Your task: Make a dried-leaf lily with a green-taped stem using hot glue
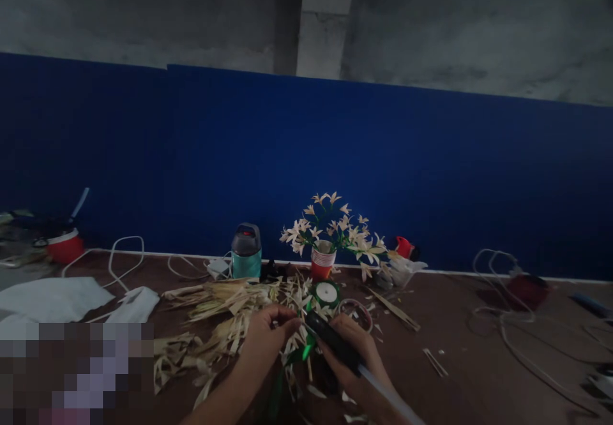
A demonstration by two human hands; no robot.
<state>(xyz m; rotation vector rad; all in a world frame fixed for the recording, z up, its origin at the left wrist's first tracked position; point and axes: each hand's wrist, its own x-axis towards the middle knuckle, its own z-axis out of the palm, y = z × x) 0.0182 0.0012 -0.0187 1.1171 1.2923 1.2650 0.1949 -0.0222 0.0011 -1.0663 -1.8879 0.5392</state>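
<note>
Okay, so at the far left of our brown surface (460, 329) we've got a red round container with a white rim (66, 246) at the back, and a crumpled white sheet (52, 297) in front of it. A looping white cable (127, 241) runs just past those.

Next is a messy pile of dry, straw-coloured husk strips (230, 297), with a turquoise bottle with a dark grey lid (246, 256) standing right behind it.

Our left hand (272, 335) is in front of the pile, thumb and fingers bunched close by the tool's tip; honestly we can't tell if they're pinching anything. A shiny green strip (307, 350) sits between our two hands.

Behind that, red-and-white stacked cups (323, 260) hold a spray of pale, pointy-petalled flowers (335, 224), with a green spool with a white centre (327, 292) in front.

Our right hand (361, 348) is wrapped around a black glue gun with a pale stick out the back (335, 341), its tip angled toward our left fingers.

Further right: a clear plastic bag (406, 272), thin pale sticks (435, 362), then a dark red object (527, 291), too dim to make out, among more cables.
</note>
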